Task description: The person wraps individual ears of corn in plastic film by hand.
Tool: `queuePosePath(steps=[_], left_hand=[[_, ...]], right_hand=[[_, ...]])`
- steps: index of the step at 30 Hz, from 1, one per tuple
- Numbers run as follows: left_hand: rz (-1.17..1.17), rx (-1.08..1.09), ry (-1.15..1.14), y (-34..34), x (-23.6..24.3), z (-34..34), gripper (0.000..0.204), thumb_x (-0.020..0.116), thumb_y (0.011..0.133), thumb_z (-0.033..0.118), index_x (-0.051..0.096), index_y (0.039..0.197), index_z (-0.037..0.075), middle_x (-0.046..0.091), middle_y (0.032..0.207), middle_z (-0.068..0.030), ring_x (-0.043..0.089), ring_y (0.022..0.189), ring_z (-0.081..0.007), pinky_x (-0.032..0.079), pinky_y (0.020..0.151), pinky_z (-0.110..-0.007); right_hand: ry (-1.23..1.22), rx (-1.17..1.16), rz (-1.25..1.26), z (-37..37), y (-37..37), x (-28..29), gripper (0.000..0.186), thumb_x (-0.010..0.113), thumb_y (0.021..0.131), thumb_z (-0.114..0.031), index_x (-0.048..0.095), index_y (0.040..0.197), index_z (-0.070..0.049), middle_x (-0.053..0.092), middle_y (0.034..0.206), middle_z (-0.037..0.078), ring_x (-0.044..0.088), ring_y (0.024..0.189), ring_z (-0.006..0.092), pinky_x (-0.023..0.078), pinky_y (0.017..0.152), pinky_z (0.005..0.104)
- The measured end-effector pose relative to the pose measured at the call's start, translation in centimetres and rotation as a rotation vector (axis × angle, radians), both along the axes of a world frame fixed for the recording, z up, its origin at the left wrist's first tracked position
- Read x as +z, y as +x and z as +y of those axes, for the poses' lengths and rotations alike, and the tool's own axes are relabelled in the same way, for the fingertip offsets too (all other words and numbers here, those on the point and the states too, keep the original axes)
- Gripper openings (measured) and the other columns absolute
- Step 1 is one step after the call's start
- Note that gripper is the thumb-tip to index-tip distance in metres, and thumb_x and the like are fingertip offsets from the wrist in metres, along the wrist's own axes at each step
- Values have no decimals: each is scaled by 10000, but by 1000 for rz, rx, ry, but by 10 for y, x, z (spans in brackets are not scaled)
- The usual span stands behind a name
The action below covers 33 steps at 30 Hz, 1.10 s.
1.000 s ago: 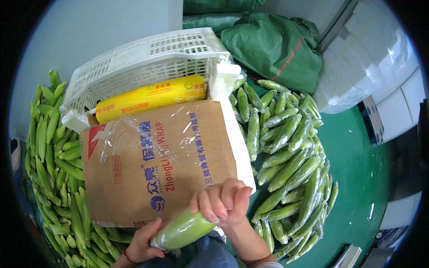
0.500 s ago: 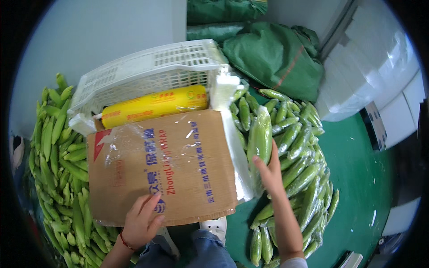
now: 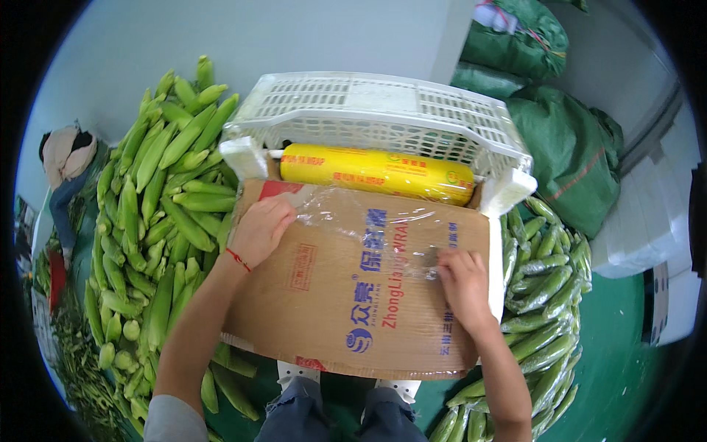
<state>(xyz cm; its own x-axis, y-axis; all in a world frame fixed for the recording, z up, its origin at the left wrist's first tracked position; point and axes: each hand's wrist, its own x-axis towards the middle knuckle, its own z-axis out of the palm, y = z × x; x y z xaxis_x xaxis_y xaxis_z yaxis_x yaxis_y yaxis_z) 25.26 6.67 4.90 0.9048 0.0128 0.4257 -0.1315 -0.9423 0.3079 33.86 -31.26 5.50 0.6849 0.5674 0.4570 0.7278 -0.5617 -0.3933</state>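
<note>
At the left hand (image 3: 264,227), fingertips curl down out of sight, so there's no telling whether they pinch the clear film (image 3: 328,206)! Over to the right hand (image 3: 462,287): tips tucked under, grip unreadable. The cardboard (image 3: 294,317) hides the yellow roll's (image 3: 375,173) near underside and the far ends of the white shoes (image 3: 298,373). Forearms block part of the bare corn (image 3: 131,221) at left and the wrapped corn (image 3: 549,283) at right. The near edge slices off both trouser legs (image 3: 298,414); far left, another person (image 3: 68,158) shows too small to make out!
</note>
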Motion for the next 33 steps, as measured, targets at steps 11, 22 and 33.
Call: queuePosePath(steps=[11,22,33], left_hand=[[-67,-252,55,-220,9,-8,103,660,801,90,575,854,69,640,914,-95,645,820,-293,546,668,-353],[757,868,-236,-304,-119,102,824,724,805,406,321,1425,41,538,1270,-246,561,1115,-429,461,950,-468],[45,265,-685,-201,51,-27,640,766,651,53,561,1257,54,630,1159,-102,610,1072,-272,477,945,-363]], right_hand=[[-154,-10,740,-78,-126,36,84,561,944,-95,593,944,-17,609,872,160,570,800,359,467,743,418],[-233,34,607,-65,-141,21,86,589,928,-88,609,952,-8,628,895,179,610,814,349,484,739,395],[-293,-175,609,-72,-146,11,61,648,850,-96,597,866,-67,654,728,100,623,720,322,456,711,427]])
